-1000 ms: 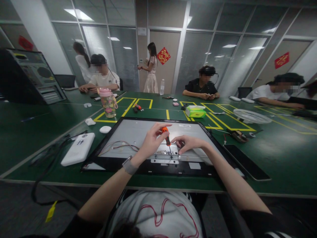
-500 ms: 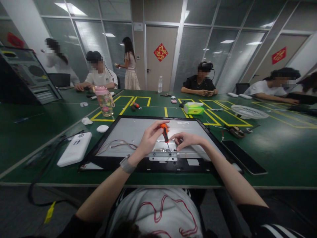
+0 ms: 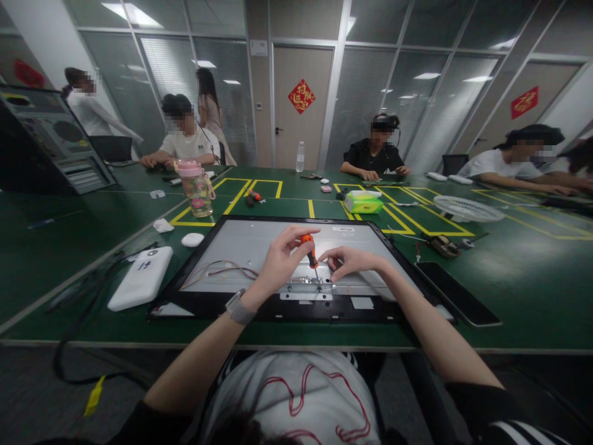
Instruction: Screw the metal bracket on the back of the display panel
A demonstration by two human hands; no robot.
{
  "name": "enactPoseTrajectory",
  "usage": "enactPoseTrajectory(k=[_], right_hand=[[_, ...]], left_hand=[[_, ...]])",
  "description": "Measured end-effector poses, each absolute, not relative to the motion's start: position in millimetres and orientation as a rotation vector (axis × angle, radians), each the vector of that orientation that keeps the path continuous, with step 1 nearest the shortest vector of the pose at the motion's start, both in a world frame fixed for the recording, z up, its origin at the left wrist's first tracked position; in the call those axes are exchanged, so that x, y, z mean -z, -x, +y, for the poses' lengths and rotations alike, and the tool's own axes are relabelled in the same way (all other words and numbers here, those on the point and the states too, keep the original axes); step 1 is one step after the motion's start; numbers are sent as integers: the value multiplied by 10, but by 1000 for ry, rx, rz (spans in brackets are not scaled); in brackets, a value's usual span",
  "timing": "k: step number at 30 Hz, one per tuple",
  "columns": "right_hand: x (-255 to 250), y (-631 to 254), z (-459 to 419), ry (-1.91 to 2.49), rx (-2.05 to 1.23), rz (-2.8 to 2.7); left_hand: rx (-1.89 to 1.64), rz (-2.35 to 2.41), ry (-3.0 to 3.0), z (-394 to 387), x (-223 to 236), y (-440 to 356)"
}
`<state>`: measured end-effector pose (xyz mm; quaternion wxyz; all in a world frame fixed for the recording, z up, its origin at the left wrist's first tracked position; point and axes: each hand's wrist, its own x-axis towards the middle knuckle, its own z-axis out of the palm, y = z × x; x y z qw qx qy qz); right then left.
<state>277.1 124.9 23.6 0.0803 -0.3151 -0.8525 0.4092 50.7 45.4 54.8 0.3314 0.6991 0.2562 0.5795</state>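
Observation:
A flat display panel (image 3: 231,247) with a black frame and a grey metal back lies on the table before me. My left hand (image 3: 282,256) grips the handle of an orange-and-black screwdriver (image 3: 311,250), which leans slightly. Its tip reaches down to a metal bracket (image 3: 306,296) near the panel's front edge. Beside the shaft, my right hand (image 3: 347,262) hovers over the bracket with fingers bent and apart; I see nothing in it. Thin wires (image 3: 222,269) lie across the panel's left part.
Left of the panel are a white power bank (image 3: 141,278), a white oval case (image 3: 192,240) and a pink-lidded bottle (image 3: 194,191). A black phone (image 3: 456,293) lies to the right. Behind stand a green tissue pack (image 3: 364,203) and a white fan grille (image 3: 467,209). Several people sit across the table.
My hands and the screwdriver stay almost where they were. In the background, a standing person has moved left, and the seated person in black has lowered their hands to the table.

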Motion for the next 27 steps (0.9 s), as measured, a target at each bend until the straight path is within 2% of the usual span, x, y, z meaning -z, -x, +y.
enactPoseTrajectory(k=[14, 19, 23, 27], right_hand=[[-225, -2778, 1254, 948, -1239, -2545], [-219, -2780, 1259, 937, -1236, -2545], [-213, -2787, 1270, 933, -1224, -2560], [-212, -2790, 1274, 944, -1217, -2560]], left_hand=[[-1359, 528, -1833, 437, -564, -471], [-1437, 670, -1953, 433, -553, -483], [-1451, 604, -1807, 444, -582, -482], [-1636, 588, -1655, 483, -623, -414]])
